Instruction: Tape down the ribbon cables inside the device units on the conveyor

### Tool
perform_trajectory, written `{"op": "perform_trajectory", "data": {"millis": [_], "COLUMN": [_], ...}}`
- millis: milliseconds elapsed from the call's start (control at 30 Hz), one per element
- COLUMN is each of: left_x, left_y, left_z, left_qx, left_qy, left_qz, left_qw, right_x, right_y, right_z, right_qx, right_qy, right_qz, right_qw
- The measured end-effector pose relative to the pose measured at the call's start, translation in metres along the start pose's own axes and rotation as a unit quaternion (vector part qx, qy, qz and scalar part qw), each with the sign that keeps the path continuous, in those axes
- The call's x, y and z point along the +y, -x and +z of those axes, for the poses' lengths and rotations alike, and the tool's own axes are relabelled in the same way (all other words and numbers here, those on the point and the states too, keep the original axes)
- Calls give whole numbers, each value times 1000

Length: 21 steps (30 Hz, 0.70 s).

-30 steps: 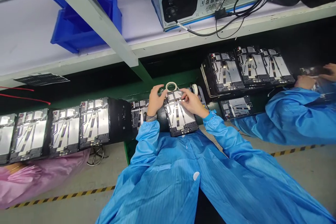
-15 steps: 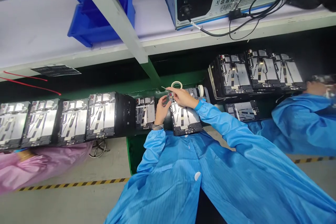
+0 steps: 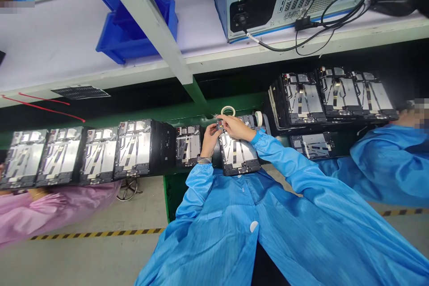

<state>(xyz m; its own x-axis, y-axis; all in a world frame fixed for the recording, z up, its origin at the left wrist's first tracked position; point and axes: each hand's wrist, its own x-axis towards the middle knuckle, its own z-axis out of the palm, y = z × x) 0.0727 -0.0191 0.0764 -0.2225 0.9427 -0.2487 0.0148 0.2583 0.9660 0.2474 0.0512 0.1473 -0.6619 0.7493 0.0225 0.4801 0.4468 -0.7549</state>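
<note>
In front of me lies a flat electronic panel (image 3: pixel 238 154) with a silver plate, black edges and dark strips. My right hand (image 3: pixel 237 128) reaches over its top edge, fingers closed on a thin pale stick-like tool (image 3: pixel 216 116) that points left. My left hand (image 3: pixel 210 140) is at the panel's upper left corner, thumb and fingers drawn together; whatever lies between them is too small to make out. Just left of that hand sits another similar panel (image 3: pixel 188 145). Behind my right hand are a roll of pale tape (image 3: pixel 228 108) and a second tape roll (image 3: pixel 258 119) standing on edge.
Stacks of similar panels (image 3: pixel 134 147) line the left side, with more stacks (image 3: pixel 303 100) at right. One panel (image 3: pixel 311 145) lies before those. A shelf above carries blue bins (image 3: pixel 134 42) and a computer case (image 3: pixel 251 9). Co-workers' sleeves, pink (image 3: pixel 77 201) and blue (image 3: pixel 385 156), flank me.
My left thumb and fingers have come together at the panel's corner, where before they were apart. My right hand has stayed over the panel's top edge. The whole view has shifted slightly.
</note>
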Motion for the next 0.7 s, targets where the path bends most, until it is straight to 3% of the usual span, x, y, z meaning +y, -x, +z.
{"op": "perform_trajectory", "data": {"millis": [133,200,300,367,433,533,700], "left_x": [-2,0,5,10,15,20,22], "left_y": [-1,-1,0,1,2,4,7], "left_z": [1,0,-2,-3,-4,-3,-2], "left_qx": [2,0,-10,-20,-30,-39,-29], "left_qy": [20,12,-3,-18,-35,-53,-79], "left_qz": [-2,-3,12,28,39,53,78], "left_qw": [1000,1000,1000,999,998,996,993], "right_x": [-13,-25,-41,-47,-48,-45,-43], "right_y": [19,35,58,67,70,66,61], "right_z": [-2,-2,8,20,34,47,50], "right_qx": [86,120,115,105,104,115,120], "right_qy": [-133,-298,-567,-675,-724,-746,-751], "right_qz": [36,84,160,196,219,229,241], "right_qw": [987,943,800,704,646,614,602]}}
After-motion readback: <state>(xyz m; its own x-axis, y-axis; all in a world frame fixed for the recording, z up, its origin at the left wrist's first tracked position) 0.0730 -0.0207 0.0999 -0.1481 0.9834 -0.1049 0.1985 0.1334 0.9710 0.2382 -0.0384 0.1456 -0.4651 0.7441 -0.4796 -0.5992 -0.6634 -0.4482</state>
